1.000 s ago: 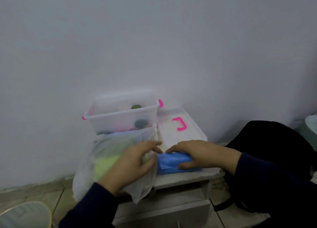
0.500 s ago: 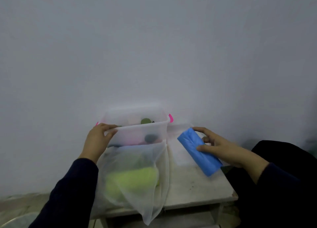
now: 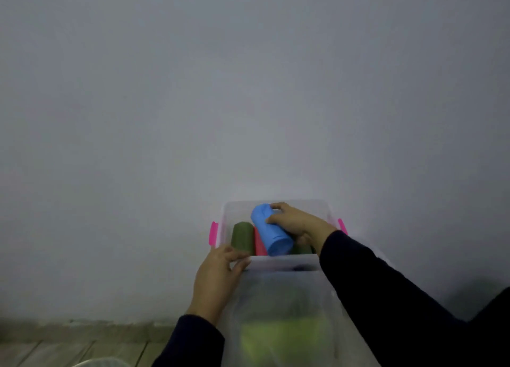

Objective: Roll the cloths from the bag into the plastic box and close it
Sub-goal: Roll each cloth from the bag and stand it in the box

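Right hand (image 3: 296,221): fingers curled over the upper end of the rolled blue cloth (image 3: 271,230), thumb on its near side; the hand grips the roll.
Rolled blue cloth: cylinder, tilted, far end raised toward the wall; it lies inside the clear plastic box with pink latches (image 3: 276,263), on top of the other rolls.
Below the right-hand fingers: a rolled red cloth (image 3: 258,244) touches the blue roll's left side; a rolled dark green cloth (image 3: 242,237) stands just left of the red one. A second dark green roll (image 3: 302,249) shows under the right palm.
Left hand (image 3: 218,278): fingers curled over the near left corner of the box rim, thumb on the outer wall; the hand holds the box.
Box: open, no lid on it, set against the grey wall (image 3: 248,90).
Beside the left-hand fingers, nearer the person: a translucent white plastic bag (image 3: 281,311) touches the box's near wall; a blurred yellow-green cloth (image 3: 281,342) shows through it.
Sleeves: dark, on both forearms.
Lower left: wooden floorboards (image 3: 69,344).
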